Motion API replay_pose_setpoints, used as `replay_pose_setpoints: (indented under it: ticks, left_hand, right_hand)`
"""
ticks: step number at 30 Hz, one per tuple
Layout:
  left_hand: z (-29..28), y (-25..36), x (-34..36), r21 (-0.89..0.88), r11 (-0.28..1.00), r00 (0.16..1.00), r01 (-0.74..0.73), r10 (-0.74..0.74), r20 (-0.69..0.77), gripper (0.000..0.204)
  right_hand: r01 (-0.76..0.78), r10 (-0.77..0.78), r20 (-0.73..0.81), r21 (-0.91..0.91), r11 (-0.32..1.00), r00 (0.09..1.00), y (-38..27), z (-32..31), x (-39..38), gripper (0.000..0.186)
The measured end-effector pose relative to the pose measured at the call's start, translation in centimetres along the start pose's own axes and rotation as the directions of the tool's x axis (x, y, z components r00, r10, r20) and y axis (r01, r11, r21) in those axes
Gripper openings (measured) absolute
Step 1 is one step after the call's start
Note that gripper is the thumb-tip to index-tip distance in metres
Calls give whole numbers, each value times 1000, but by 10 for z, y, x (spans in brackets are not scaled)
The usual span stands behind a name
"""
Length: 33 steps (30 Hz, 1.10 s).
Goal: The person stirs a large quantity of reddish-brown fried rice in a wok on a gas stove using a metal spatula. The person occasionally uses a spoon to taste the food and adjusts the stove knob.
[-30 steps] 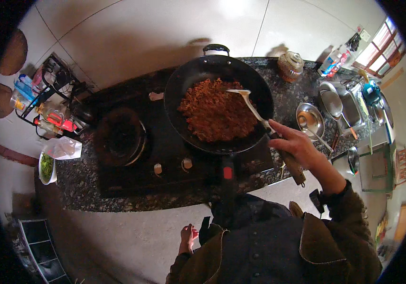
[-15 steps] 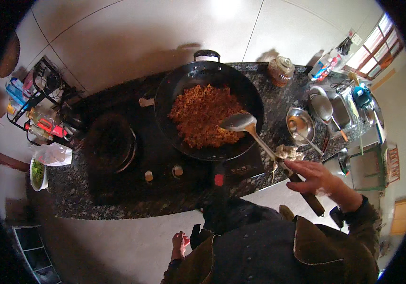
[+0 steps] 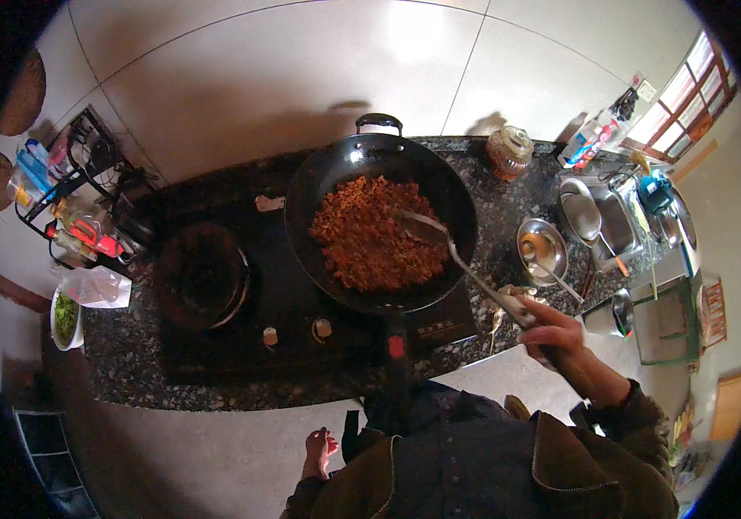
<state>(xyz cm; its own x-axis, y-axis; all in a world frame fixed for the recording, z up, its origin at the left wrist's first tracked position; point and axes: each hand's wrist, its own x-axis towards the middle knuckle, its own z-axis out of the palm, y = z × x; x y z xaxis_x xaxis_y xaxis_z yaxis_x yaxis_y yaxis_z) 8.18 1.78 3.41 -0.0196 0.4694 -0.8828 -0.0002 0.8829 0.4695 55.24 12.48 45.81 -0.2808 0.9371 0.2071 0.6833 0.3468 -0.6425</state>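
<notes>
My right hand [image 3: 556,333] is closed around the handle of a metal wok spatula [image 3: 483,287]. The spatula slants to the far left, and its blade is partly sunk in reddish-brown crumbly food [image 3: 370,242]. This food covers the middle of a large black wok [image 3: 457,186] on the cooktop. The wok's long handle, marked with a red patch, points toward my body. Low at my side hangs my left hand [image 3: 319,450], away from the counter, with its fingers curled and nothing visible in them.
Left of the wok is a dark round burner [image 3: 202,277]; two knobs stand nearer. A bowl of chopped greens [image 3: 66,318] and a bottle rack [image 3: 85,203] are far left. On the right are a steel bowl [image 3: 542,246], a glass jar [image 3: 509,154] and a sink [image 3: 617,221].
The spatula blade has gone from showing its face above the food to being partly buried in it. My right hand has turned and shifted slightly. The whole view has also shifted a little.
</notes>
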Motion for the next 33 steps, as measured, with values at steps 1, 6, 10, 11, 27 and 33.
replay_pose_setpoints:
  ticks: [1,6,10,11,27,33]
  left_hand:
    - [0,0,1,-24,999,1000,-22,23,14,28]
    - [-1,-8,-2,-94,995,1000,-28,29,5,28]
    - [4,-9,-15,-108,993,998,-52,50,-23,28]
    - [6,-9,-19,14,988,987,-156,156,-43,27]
    - [0,-15,-12,-32,984,984,-176,174,-47,28]
    - [1,-12,-24,-242,967,993,-85,64,-95,29]
  right_hand:
    - [-73,73,-13,28,997,997,4,6,3,21]
    - [-204,240,-435,127,971,868,18,22,21,7]
    - [153,609,-475,850,504,635,25,23,34,19]
    - [147,671,-447,878,456,591,26,21,36,20]
    - [-263,367,-358,307,915,859,-2,-47,126,15]
    - [-355,360,-309,74,932,880,3,-60,145,14]
